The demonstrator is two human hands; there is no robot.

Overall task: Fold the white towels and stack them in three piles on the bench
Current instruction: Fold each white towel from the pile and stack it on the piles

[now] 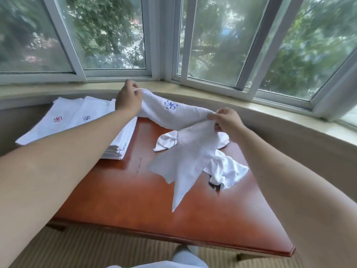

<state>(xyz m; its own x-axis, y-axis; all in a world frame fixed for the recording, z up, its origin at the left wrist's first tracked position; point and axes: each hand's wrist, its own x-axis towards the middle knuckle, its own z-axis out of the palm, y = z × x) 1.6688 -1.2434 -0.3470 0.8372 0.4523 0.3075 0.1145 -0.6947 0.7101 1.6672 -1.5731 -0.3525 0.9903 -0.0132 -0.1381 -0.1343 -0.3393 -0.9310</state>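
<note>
A white towel (181,132) with a blue flower emblem hangs in the air above the reddish wooden bench (123,190). My left hand (128,100) pinches its far corner near the window sill. My right hand (226,120) pinches the edge further right, and the rest of the cloth droops down toward the bench. Under it lie crumpled white towels (226,169) on the right half of the bench. Folded towels (77,117) sit in flat stacks at the back left, one showing a red flower, one a blue flower, and a third stack (119,146) partly hidden by my left forearm.
A curved beige window sill (270,120) and wall wrap round the back and right of the bench. Sliding windows (116,35) stand above it. Striped carpet (96,246) lies below the bench's near edge, where my leg shows.
</note>
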